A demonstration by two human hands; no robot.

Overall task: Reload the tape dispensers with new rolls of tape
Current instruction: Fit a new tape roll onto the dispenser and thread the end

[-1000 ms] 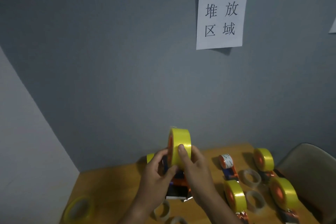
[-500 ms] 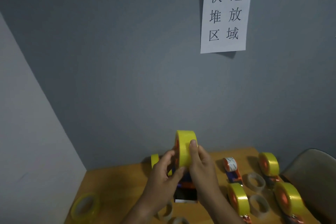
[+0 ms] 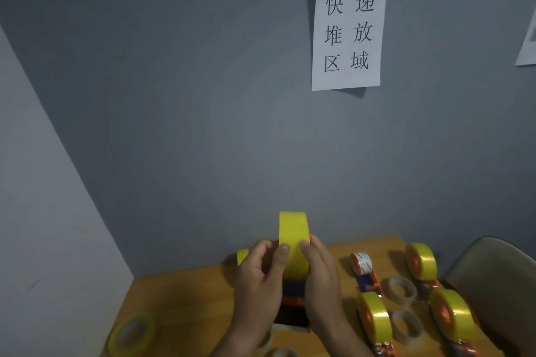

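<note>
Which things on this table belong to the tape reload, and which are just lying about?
Job:
- yellow tape roll on the held dispenser, gripped by left hand and right hand
- dispenser with a nearly spent roll
- loose yellow roll
- loaded dispensers

Lying about:
- empty cardboard cores
- paper sign
- chair

Upright yellow tape roll (image 3: 293,243) atop an orange-and-blue dispenser (image 3: 293,303), raised above the wooden table's middle.
</note>
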